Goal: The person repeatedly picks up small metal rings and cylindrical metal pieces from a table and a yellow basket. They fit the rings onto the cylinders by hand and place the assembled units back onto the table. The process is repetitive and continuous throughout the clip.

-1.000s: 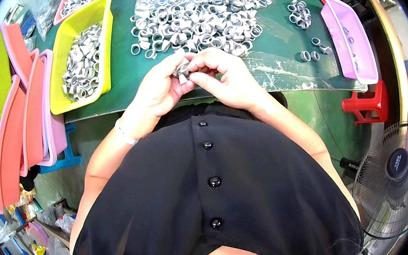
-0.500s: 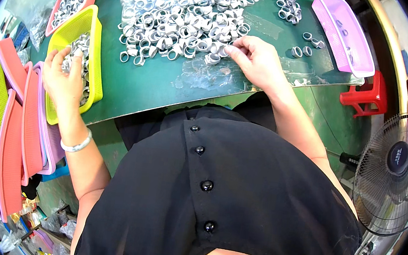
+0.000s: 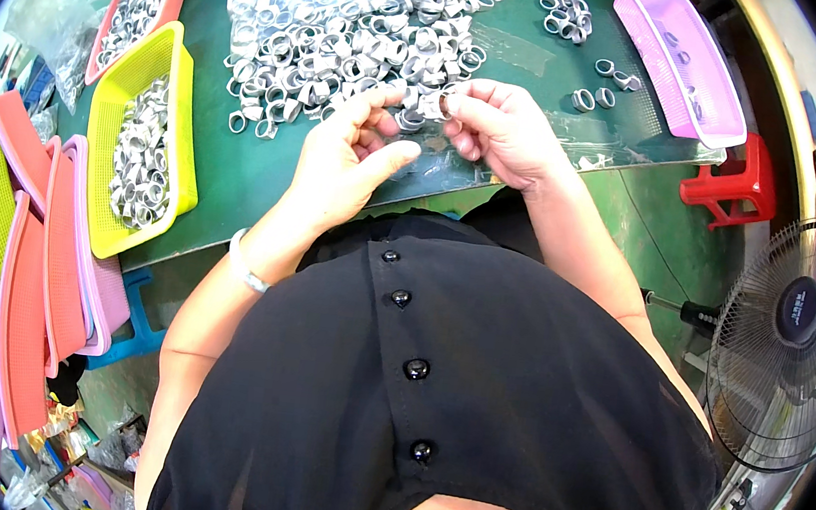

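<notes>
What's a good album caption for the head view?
The right hand pinches a grey ring beside the open left hand, near a heap of rings and a yellow basket.

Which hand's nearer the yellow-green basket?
Left. The left hand is right of the yellow-green basket, apart from it; the right hand is farther right, pinching a ring.

a small silver-grey ring (image 3: 441, 105) is pinched in the right hand (image 3: 505, 131), just beside a heap of similar loose rings (image 3: 371, 49), which lie jumbled at many angles on the green table (image 3: 236, 175).
</notes>
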`<control>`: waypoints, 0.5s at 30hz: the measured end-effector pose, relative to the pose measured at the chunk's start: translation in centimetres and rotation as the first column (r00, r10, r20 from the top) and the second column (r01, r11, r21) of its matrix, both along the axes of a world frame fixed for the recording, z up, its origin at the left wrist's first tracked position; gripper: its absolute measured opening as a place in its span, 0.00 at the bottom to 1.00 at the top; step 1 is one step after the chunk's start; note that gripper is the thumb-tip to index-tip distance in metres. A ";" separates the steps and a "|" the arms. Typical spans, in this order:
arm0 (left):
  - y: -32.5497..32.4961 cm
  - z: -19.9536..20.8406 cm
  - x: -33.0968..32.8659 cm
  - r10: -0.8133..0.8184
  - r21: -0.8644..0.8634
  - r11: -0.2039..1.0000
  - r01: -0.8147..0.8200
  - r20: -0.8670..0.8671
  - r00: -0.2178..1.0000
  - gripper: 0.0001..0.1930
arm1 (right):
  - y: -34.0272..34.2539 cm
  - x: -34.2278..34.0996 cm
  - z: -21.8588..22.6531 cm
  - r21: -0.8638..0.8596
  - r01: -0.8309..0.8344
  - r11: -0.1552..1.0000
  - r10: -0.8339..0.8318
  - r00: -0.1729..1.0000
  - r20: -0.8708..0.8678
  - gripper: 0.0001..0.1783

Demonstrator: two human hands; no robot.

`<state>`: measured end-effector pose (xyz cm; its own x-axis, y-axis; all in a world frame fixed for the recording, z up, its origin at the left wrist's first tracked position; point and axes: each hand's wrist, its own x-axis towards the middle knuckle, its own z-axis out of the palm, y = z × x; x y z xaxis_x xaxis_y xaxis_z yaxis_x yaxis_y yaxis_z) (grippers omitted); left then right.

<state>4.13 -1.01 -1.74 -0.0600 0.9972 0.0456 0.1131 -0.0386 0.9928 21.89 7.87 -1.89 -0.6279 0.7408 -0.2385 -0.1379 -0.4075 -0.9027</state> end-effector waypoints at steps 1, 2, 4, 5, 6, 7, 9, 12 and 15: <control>0.2 0.1 0.4 -0.005 0.024 1.000 0.004 0.022 1.000 0.24 | -0.2 0.0 0.0 -0.079 -0.021 0.997 0.015 0.997 -0.079 0.07; 0.4 0.2 0.7 -0.009 0.048 0.999 0.007 0.042 0.999 0.25 | -0.5 -0.3 0.1 -0.155 -0.049 0.987 0.024 0.987 -0.159 0.07; 0.7 -0.1 1.1 -0.009 0.098 0.995 0.003 0.062 0.998 0.26 | -1.1 -0.6 0.1 -0.255 -0.126 0.959 0.052 0.960 -0.277 0.08; 0.8 -0.1 1.3 -0.020 0.141 0.990 0.004 0.112 0.993 0.26 | -1.3 -0.8 0.1 -0.264 -0.138 0.955 0.054 0.952 -0.300 0.09; 0.9 -0.2 1.6 -0.033 0.184 0.983 0.002 0.162 0.986 0.25 | -1.5 -1.1 0.2 -0.273 -0.150 0.950 0.057 0.945 -0.323 0.09; 1.0 -0.2 1.7 -0.047 0.227 0.974 -0.002 0.210 0.977 0.25 | -1.6 -1.4 0.2 -0.282 -0.164 0.945 0.060 0.937 -0.345 0.10; 1.0 -0.5 1.3 -0.016 0.294 0.956 -0.013 0.094 0.995 0.21 | -1.8 -1.5 0.0 -0.261 -0.174 0.949 0.072 0.932 -0.356 0.10; 0.8 -0.5 1.0 0.031 0.302 0.953 -0.027 -0.007 1.000 0.19 | -2.0 -1.5 -0.1 -0.226 -0.158 0.961 0.075 0.938 -0.337 0.11; 0.6 -0.4 0.9 0.073 0.325 0.945 -0.038 -0.095 0.993 0.18 | -2.0 -1.6 -0.6 -0.180 -0.140 0.974 0.082 0.952 -0.295 0.11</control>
<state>5.03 -0.44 -2.09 -0.0925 0.9233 0.3728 0.2262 -0.3451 0.9109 20.29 5.83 -2.54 -0.7664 0.6191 -0.1714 -0.3204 -0.5997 -0.7333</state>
